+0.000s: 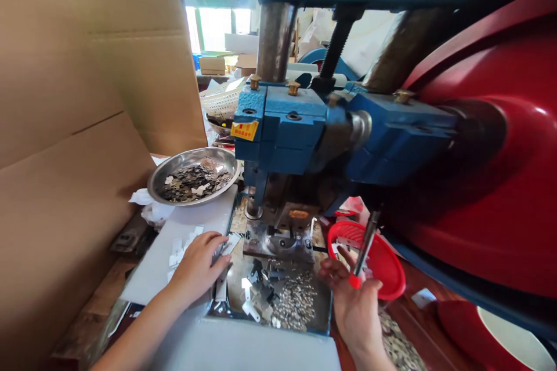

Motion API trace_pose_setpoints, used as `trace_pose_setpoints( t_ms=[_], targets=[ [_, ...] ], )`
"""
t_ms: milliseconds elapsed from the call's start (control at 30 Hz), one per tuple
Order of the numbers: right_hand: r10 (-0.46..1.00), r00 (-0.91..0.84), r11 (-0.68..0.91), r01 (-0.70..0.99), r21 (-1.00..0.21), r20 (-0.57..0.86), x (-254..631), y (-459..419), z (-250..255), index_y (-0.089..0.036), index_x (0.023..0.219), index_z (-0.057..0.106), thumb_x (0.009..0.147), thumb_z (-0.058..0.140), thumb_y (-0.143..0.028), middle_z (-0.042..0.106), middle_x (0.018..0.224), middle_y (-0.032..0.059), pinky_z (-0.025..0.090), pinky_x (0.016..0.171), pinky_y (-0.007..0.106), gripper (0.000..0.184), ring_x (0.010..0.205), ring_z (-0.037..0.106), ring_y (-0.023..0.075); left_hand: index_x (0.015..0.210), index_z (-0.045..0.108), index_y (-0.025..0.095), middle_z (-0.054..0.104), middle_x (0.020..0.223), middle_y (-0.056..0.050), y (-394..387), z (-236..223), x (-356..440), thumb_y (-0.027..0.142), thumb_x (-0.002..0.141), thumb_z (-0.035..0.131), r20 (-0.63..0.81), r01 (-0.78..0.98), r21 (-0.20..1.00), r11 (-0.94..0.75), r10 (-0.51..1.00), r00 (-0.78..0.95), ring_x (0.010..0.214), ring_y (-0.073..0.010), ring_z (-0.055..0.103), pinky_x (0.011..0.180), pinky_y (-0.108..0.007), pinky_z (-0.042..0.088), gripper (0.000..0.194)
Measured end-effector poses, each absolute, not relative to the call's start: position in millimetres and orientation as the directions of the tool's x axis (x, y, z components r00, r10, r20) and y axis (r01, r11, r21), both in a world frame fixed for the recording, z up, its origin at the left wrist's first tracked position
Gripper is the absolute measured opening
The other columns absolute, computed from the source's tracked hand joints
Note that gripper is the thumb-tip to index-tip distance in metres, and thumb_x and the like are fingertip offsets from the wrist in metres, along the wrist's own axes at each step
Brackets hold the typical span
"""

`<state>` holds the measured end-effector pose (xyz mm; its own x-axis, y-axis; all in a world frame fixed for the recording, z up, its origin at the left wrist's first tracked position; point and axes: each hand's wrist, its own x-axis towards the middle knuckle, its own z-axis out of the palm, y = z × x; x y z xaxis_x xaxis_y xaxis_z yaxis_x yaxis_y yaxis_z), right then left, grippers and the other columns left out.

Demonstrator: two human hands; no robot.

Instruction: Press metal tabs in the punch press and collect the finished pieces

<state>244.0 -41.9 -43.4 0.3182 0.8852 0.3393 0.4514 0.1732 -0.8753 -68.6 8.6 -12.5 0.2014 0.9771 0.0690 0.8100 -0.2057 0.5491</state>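
Note:
My left hand (201, 264) pinches a small flat metal plate (233, 242) between thumb and fingers, left of the press die (281, 243). More pale plates (177, 254) lie beside and partly behind this hand on a grey-white surface. Palm up, my right hand (354, 307) has its fingers spread, with no part seen in them. A steel lever (366, 243) with a red tip hangs over its palm; I cannot tell if they touch. Between the hands, a metal tray (237, 287) carries loose stamped plates and many small shiny bits.
A blue press (287, 127) with a large red flywheel (491, 145) rises ahead and right. A steel bowl (163, 197) of stamped pieces stands at left, near tall cardboard (143, 69). Behind my right hand is a red plastic basket (394, 272). A red-and-white container (461, 322) sits lower right.

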Motion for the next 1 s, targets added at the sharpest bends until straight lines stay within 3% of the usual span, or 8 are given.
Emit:
trace_pose_setpoints(
  t_ms=[100,200,300,467,633,700,833,1000],
  targets=[
    [0.916,0.352,0.077,0.322,-0.944,0.195,235,-22,-40,-0.024,0.113,0.056,0.088,0.035,-0.055,0.069,0.087,0.0079,0.053,0.067,0.037,0.046,0.074,0.066,0.0225,0.109,0.062,0.025,0.056,0.120,-0.007,11,-15,-70,0.038,0.077,0.060,0.048,0.885,0.437,-0.158,0.987,0.152,0.113,-0.0283,0.048,0.098,-0.044,0.035,0.035],
    [0.935,0.250,0.091,0.518,-0.851,0.252,221,7,-31,-0.021,0.102,0.062,0.079,0.052,-0.053,0.069,0.092,0.0079,0.051,0.074,0.037,0.040,0.085,0.064,0.0237,0.096,0.064,0.022,0.055,0.120,-0.008,19,-16,-63,0.037,0.077,0.059,0.018,0.916,0.383,-0.117,0.993,0.120,0.113,-0.0290,0.048,0.096,-0.044,0.035,0.024],
    [0.952,0.188,0.069,0.632,-0.772,0.240,212,30,-21,-0.021,0.083,0.064,0.075,0.057,-0.048,0.068,0.083,0.0059,0.048,0.071,0.035,0.029,0.079,0.063,0.0232,0.086,0.064,0.021,0.055,0.120,-0.009,23,-15,-57,0.032,0.077,0.059,0.004,0.913,0.391,-0.119,0.992,0.128,0.112,-0.0282,0.049,0.095,-0.042,0.036,0.015],
    [0.881,0.409,0.016,0.473,-0.881,0.236,236,16,-13,-0.019,0.073,0.059,0.076,0.053,-0.050,0.061,0.063,0.0015,0.044,0.057,0.029,0.032,0.059,0.056,0.0172,0.077,0.062,0.022,0.061,0.106,-0.006,20,-13,-56,0.030,0.079,0.055,0.076,0.855,0.500,-0.138,0.990,0.115,0.101,-0.0245,0.055,0.089,-0.037,0.040,0.011],
    [0.736,0.628,-0.101,0.469,-0.877,0.251,269,-33,-18,-0.018,0.096,0.059,0.077,0.054,-0.047,0.067,0.086,0.0066,0.046,0.070,0.034,0.036,0.078,0.061,0.0217,0.081,0.061,0.022,0.065,0.075,0.000,16,-13,-56,0.041,0.082,0.051,-0.001,0.659,0.752,0.015,1.000,-0.021,0.070,-0.0183,0.059,0.067,-0.029,0.044,0.021],
    [0.831,0.498,-0.123,0.599,-0.791,0.248,264,-43,-23,-0.019,0.092,0.062,0.077,0.053,-0.046,0.068,0.087,0.0070,0.047,0.074,0.037,0.032,0.082,0.061,0.0238,0.085,0.063,0.020,0.065,0.078,-0.001,16,-14,-54,0.045,0.078,0.055,-0.012,0.514,0.856,0.046,0.998,-0.069,0.070,-0.0178,0.060,0.067,-0.029,0.045,0.027],
    [0.978,0.004,0.113,0.831,-0.544,0.210,233,-41,-34,-0.024,0.082,0.066,0.085,0.048,-0.033,0.067,0.084,0.0040,0.045,0.078,0.037,0.020,0.083,0.060,0.0226,0.095,0.065,0.016,0.066,0.075,-0.002,13,-13,-47,0.046,0.071,0.064,-0.116,0.221,0.966,0.135,0.989,-0.096,0.066,-0.0166,0.060,0.064,-0.028,0.048,0.038],
    [0.971,-0.135,0.186,0.945,-0.269,0.197,213,-31,-39,-0.021,0.079,0.064,0.085,0.047,-0.021,0.066,0.077,0.0038,0.043,0.072,0.035,0.018,0.076,0.060,0.0222,0.094,0.067,0.015,0.067,0.075,-0.003,2,-2,-30,0.041,0.071,0.066,-0.229,0.024,0.973,0.229,0.973,0.001,0.066,-0.0149,0.061,0.062,-0.025,0.048,0.035]
  ],
)
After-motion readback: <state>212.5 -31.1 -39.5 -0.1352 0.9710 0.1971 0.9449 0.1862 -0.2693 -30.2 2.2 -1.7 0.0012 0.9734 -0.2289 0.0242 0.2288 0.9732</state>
